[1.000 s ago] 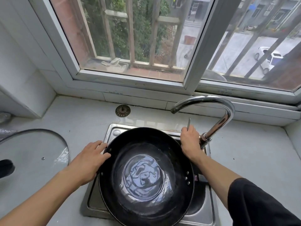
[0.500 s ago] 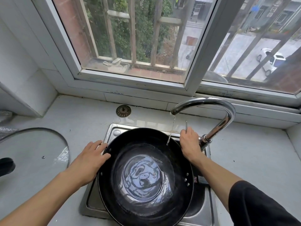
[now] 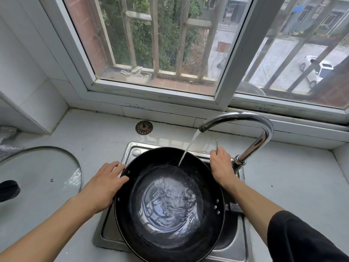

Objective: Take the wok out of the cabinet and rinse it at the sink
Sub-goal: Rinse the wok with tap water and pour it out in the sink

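A black wok (image 3: 149, 229) sits across the steel sink (image 3: 132, 150), with rippling water pooled in its bottom. From the curved chrome faucet (image 3: 262, 133) a steady stream falls onto the wok's far inner wall. My left hand (image 3: 105, 182) lies on the wok's left rim, fingers mostly straight over its small side handle. My right hand (image 3: 221, 165) grips the thin metal faucet lever (image 3: 216, 143) beside the faucet's base.
A glass lid (image 3: 43, 173) with a black knob lies on the counter at the left. A round sink strainer (image 3: 144, 127) rests on the counter behind the sink. The window sill and frame run along the back. Bare counter stretches to the right.
The water has grown from nothing, through a thin trickle, to a full stream, and the pool in the wok is churning. Both hands have stayed in place.
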### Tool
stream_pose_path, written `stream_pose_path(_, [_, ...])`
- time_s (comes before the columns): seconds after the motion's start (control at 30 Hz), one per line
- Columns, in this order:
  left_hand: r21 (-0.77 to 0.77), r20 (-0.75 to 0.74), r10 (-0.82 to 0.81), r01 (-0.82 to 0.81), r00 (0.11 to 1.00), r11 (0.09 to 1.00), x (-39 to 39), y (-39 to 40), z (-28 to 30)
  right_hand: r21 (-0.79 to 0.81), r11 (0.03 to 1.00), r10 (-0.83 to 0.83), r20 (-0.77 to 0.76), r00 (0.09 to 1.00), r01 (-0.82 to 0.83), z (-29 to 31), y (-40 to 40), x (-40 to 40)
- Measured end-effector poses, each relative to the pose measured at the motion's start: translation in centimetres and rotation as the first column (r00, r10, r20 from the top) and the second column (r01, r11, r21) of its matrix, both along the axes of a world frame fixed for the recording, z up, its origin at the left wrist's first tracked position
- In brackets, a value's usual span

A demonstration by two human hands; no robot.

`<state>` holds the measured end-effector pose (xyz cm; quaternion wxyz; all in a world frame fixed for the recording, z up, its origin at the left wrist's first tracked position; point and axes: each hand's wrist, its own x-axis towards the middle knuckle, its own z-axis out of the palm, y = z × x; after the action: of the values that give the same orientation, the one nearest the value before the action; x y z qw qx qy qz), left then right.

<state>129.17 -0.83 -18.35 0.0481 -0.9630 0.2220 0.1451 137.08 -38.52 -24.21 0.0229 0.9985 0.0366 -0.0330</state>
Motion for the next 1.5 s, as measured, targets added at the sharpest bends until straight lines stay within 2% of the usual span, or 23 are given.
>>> stream_pose_path(0.13, [0.014, -0.027, 0.008, -0.008, 1.0, 1.0, 0.1, 0.1, 0.1, 0.127, 0.99, 0.056, 0.015, 0.998, -0.057, 0.5, -0.8, -1.4])
stream_pose_path(0.27, [0.035, -0.048, 0.013, -0.011, 0.999, 0.999, 0.0, 0.2, 0.4, 0.337, 0.939, 0.05, 0.067, 0.997, -0.069, 1.5, -1.5, -5.0])
stream_pose_path(0.37, [0.023, -0.063, 0.027, -0.026, 0.998, 0.999, -0.3, 0.6, 0.8, 0.396, 0.916, 0.105, -0.078, 0.991, -0.066, 1.8, -2.8, -8.3])
stream_pose_path(0.5, [0.005, -0.06, 0.043, -0.043, 0.997, 0.999, -0.3, 1.0, 1.6, 0.252, 0.967, 0.129, -0.371, 0.92, -0.034, 1.2, -5.3, -12.3])
stream_pose_path(0.6, [0.036, -0.064, 0.041, -0.038, 0.997, 0.999, -0.3, 1.0, 1.7, 0.205, 0.979, 0.095, -0.473, 0.876, 0.005, 0.7, -6.1, -13.8])
stream_pose_path(0.83, [0.13, -0.096, -0.006, 0.018, 0.995, 0.991, 0.3, 0.4, 1.7, 0.211, 0.978, 0.067, -0.298, 0.952, -0.003, -0.4, -5.4, -14.7])
stream_pose_path(1.0, [0.252, -0.146, -0.073, 0.108, 0.987, 0.962, 1.8, -0.4, 2.2, 0.155, 0.983, 0.135, -0.272, 0.953, -0.095, -0.8, -5.8, -14.4])
stream_pose_path(1.2, [0.304, -0.095, -0.162, 0.184, 0.982, 0.935, 1.0, -0.1, 1.6, 0.102, 0.981, 0.18, -0.158, 0.971, -0.166, -0.9, -5.8, -14.9])
stream_pose_path(1.5, [0.332, -0.183, -0.132, 0.187, 0.974, 0.924, 2.3, -0.9, 2.3, 0.155, 0.978, 0.17, -0.211, 0.963, -0.139, 0.0, -5.8, -14.3])
